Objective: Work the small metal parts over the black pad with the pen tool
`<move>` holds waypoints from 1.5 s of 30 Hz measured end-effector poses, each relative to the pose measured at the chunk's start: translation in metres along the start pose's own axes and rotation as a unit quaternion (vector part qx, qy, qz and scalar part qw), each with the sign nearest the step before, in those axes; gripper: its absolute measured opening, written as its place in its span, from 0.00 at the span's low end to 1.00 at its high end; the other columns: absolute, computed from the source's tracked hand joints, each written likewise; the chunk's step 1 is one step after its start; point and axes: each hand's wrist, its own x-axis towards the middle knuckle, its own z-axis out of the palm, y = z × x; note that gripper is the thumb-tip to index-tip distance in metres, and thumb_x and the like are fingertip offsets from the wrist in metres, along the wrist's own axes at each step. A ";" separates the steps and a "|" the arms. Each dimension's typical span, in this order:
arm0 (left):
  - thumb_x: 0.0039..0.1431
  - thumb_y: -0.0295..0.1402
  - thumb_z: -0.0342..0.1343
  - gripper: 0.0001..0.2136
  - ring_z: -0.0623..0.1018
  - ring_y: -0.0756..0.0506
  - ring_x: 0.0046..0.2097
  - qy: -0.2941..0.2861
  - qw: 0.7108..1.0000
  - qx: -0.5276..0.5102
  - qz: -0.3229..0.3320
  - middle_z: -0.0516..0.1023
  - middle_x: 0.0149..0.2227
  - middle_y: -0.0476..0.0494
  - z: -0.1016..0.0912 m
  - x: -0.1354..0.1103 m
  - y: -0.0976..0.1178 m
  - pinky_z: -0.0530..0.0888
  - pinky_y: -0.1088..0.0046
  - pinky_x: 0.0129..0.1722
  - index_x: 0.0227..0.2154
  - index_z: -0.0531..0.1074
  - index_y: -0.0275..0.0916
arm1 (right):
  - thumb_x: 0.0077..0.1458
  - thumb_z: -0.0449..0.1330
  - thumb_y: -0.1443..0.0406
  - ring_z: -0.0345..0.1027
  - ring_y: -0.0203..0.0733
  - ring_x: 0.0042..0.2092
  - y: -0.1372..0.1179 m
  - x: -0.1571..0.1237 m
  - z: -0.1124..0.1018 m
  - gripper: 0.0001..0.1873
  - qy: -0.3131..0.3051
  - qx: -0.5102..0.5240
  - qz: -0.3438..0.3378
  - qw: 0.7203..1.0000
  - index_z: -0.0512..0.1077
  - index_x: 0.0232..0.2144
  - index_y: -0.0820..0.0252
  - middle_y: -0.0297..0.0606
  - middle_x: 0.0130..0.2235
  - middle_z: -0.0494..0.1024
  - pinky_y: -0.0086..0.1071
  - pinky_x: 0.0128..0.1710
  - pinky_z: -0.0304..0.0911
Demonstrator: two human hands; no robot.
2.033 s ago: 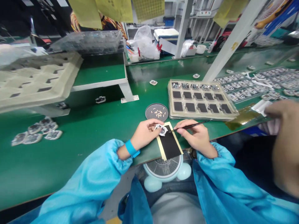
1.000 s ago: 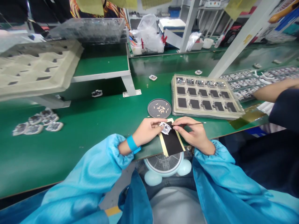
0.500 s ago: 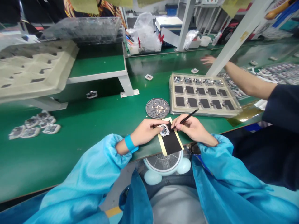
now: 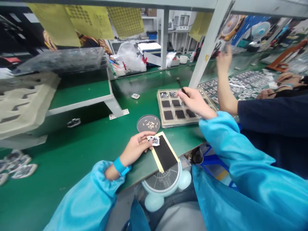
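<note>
My left hand (image 4: 137, 147) is closed on a small white electronic part (image 4: 154, 140), its open face turned up. It is held over the top end of a black pad (image 4: 165, 154) with yellow tape edges. My right hand (image 4: 193, 102) reaches over the back of a clear tray (image 4: 161, 121). Slim black tweezers (image 4: 182, 86) stick up from its fingers, tilted to the left. Whether its fingertips touch anything else is hidden. Close by my left hand lies a round grey perforated dish (image 4: 141, 125) with several tiny beige pieces.
Another white part (image 4: 135, 96) lies behind the dish, and several more (image 4: 18, 163) are at far left. A raised shelf (image 4: 79, 103) stands at left and a slanted post (image 4: 204, 48) behind the tray. A co-worker's arm (image 4: 226, 86) reaches up at right.
My right hand has left the pad and gone away from me, over the tray, with the tweezers. My left hand keeps the part. The view has tilted up and turned right.
</note>
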 end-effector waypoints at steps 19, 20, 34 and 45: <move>0.53 0.40 0.69 0.19 0.79 0.50 0.24 0.053 0.998 -0.028 0.005 0.82 0.29 0.41 0.004 -0.005 0.004 0.61 0.82 0.17 0.43 0.77 0.31 | 0.52 0.71 0.60 0.78 0.47 0.40 0.018 0.018 0.007 0.14 0.073 -0.025 0.005 0.997 0.81 0.40 0.59 0.40 0.37 0.84 0.42 0.44 0.72; 0.54 0.41 0.69 0.19 0.78 0.51 0.23 0.056 0.998 -0.026 0.003 0.81 0.28 0.41 0.005 -0.005 0.004 0.60 0.82 0.17 0.42 0.77 0.31 | 0.52 0.71 0.59 0.78 0.47 0.40 0.005 -0.001 0.010 0.12 0.063 0.002 0.004 0.998 0.82 0.38 0.58 0.40 0.38 0.84 0.42 0.44 0.73; 0.63 0.42 0.60 0.19 0.74 0.50 0.29 0.065 0.994 -0.058 0.068 0.84 0.40 0.38 0.008 -0.011 -0.004 0.70 0.74 0.27 0.52 0.80 0.36 | 0.51 0.70 0.53 0.67 0.35 0.27 -0.043 -0.125 0.092 0.18 -0.104 0.228 0.185 0.950 0.77 0.22 0.61 0.34 0.23 0.77 0.30 0.29 0.60; 0.57 0.35 0.66 0.26 0.80 0.43 0.42 0.055 0.990 0.031 0.123 0.81 0.51 0.35 0.017 -0.016 -0.007 0.76 0.68 0.40 0.59 0.74 0.36 | 0.50 0.70 0.52 0.60 0.33 0.27 -0.045 -0.123 0.100 0.20 -0.076 0.255 0.225 0.937 0.75 0.24 0.63 0.31 0.23 0.71 0.29 0.27 0.53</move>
